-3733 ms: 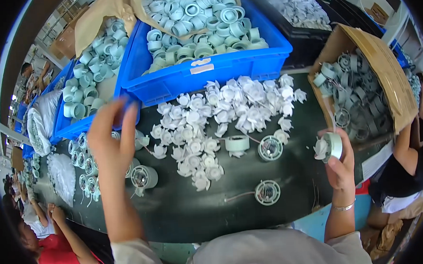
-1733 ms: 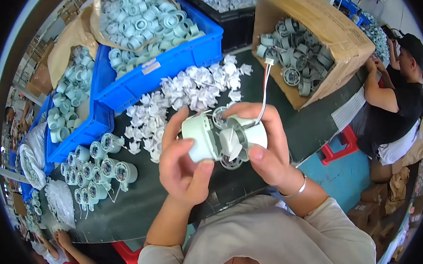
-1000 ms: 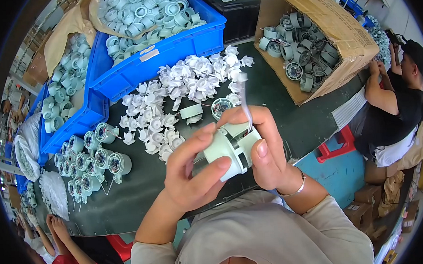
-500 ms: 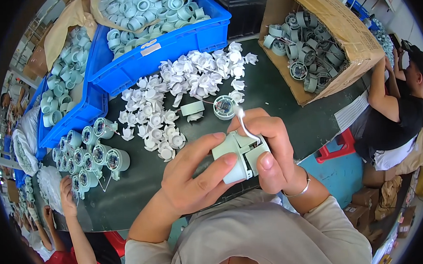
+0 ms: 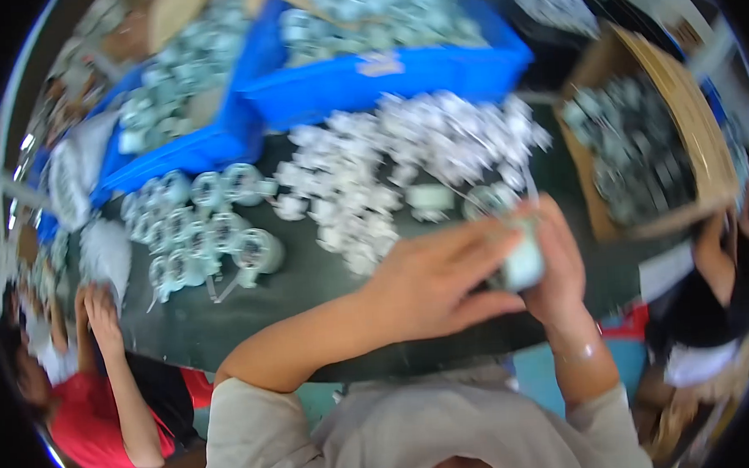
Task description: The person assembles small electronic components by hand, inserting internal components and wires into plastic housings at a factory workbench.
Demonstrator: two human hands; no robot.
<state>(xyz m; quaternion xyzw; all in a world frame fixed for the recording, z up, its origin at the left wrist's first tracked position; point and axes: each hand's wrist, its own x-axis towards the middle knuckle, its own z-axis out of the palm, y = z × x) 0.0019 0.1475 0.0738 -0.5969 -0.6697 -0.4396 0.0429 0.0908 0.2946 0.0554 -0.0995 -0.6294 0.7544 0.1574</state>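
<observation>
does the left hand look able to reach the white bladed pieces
Probably yes: the white bladed pieces lie uncovered beyond the left hand, nothing visible between, though it's at the pale green part.

Dark green table (image 5: 180,327) under white impellers (image 5: 351,167), pale housings (image 5: 258,251)

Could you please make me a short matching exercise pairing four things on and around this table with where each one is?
Things
1. Pale green part
2. White bladed pieces
3. Cardboard box
4. Round wired units

Places
A. At the right end of the table, with grey parts inside
B. Grouped closely together toward the left
C. Between the left hand and the right hand
D. Heaped loosely around the middle

Right pairs: 1-C, 2-D, 3-A, 4-B
</observation>
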